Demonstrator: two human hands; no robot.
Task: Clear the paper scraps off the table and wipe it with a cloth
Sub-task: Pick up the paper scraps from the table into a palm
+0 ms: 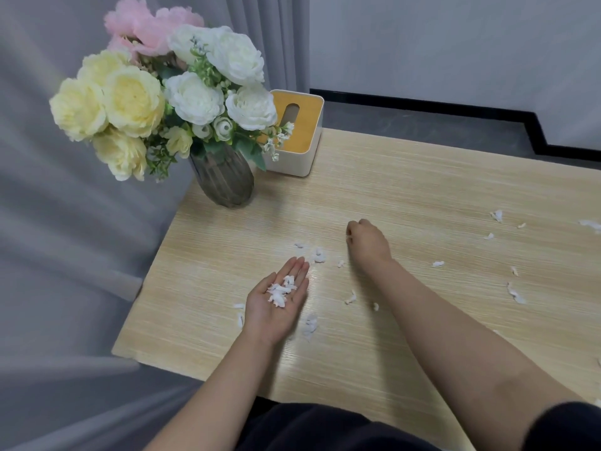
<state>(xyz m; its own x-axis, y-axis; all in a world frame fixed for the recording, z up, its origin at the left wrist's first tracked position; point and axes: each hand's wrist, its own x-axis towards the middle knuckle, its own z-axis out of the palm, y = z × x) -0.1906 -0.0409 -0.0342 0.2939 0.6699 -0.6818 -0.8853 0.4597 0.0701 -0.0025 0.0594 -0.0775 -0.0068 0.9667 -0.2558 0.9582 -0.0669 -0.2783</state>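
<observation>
The clearing is only partly done: the left hand (276, 299) lies flat, palm up, cupping a small pile of gathered scraps (280, 290), the right hand (366, 240) curls fingertips together, apparently pinching one, while many paper scraps (515, 292) dot the table (406, 190) and no cloth shows.

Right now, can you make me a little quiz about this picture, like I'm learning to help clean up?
1. True or false: the left hand lies palm up with paper scraps in it.
2. What stands closest beside the vase of flowers? A) a tissue box B) a cup C) a book
3. Fill in: loose scraps lie scattered on the wooden ____.

Key: 1 true. 2 A, the tissue box. 3 table.
</observation>
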